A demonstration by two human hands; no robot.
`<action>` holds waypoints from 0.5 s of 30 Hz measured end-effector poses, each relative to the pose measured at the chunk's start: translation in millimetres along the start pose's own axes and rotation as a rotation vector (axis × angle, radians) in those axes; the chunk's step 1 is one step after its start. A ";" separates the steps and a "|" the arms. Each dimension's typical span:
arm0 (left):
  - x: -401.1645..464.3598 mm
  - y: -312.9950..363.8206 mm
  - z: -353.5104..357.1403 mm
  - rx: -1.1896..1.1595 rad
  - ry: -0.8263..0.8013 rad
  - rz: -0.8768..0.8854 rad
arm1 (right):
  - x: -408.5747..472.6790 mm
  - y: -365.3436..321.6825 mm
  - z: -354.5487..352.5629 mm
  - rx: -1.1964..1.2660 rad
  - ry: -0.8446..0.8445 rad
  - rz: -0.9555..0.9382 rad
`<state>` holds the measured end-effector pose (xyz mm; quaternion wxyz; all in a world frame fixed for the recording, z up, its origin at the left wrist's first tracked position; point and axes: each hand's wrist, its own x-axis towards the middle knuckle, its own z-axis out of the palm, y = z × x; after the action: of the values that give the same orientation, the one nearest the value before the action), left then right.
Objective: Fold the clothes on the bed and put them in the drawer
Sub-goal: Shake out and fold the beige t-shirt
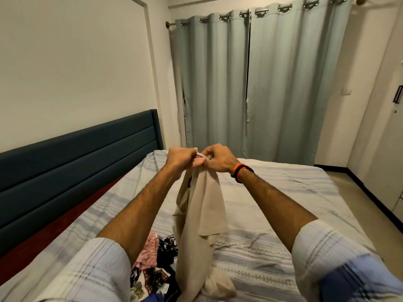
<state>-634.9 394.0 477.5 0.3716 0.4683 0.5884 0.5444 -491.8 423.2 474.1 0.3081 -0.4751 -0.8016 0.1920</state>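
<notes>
Folding barely begun: beige garment (200, 216) pinched aloft by left hand (180, 159) and right hand (218, 158); unfolded clothes pile (152, 264) waiting at seven o'clock.

No legible text, label, brand, number or sign was found in the head view. Printed patterns on the crumpled clothes (152, 273) at about 7 o'clock were checked: motifs only, too blurred to resolve any lettering. The woven bands on the bedsheet (250, 214) at about 5 o'clock were zigzags and diamonds, not characters. The dark fitting (398, 94) on the wall at about 3 o'clock carried no marking that could be read. The wristband (239, 171) near the centre showed plain orange and black, with no lettering resolved.
</notes>
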 end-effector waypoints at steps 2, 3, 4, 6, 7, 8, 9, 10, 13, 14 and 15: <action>2.8 -2.5 -9.1 0.040 -0.006 0.102 | 6.0 3.3 -1.5 0.039 0.058 -0.014; 5.5 -5.9 -15.2 0.096 0.003 0.176 | 8.0 4.2 -2.9 0.054 0.060 -0.019; 7.2 -9.0 -22.3 0.133 -0.009 0.242 | 10.0 4.7 -3.9 0.078 0.055 -0.042; 11.4 -15.2 -33.5 0.188 -0.148 0.303 | 11.5 4.1 -6.7 0.165 0.036 -0.094; 11.9 -17.9 -36.2 0.225 -0.231 0.318 | 11.9 2.7 -8.3 0.208 0.033 -0.108; 10.9 -19.6 -37.1 0.251 -0.289 0.321 | 13.4 2.3 -9.9 0.240 0.035 -0.124; 10.7 -20.7 -36.4 0.250 -0.304 0.322 | 13.6 0.8 -13.0 0.246 0.043 -0.137; 10.8 -21.2 -34.4 0.233 -0.276 0.329 | 14.0 0.2 -16.4 0.235 0.051 -0.149; 10.1 -16.5 -27.6 0.220 -0.068 0.378 | 12.1 -0.2 -28.1 0.097 0.040 -0.152; 9.1 -13.9 -25.5 0.256 -0.008 0.403 | 11.3 1.2 -31.2 0.029 0.030 -0.144; 8.3 -11.8 -23.7 0.291 0.029 0.438 | 10.1 2.0 -33.3 -0.017 0.012 -0.132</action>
<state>-661.4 395.3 469.6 0.1652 0.6253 0.5502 0.5282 -471.6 433.6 500.6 0.3208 -0.4248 -0.8310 0.1617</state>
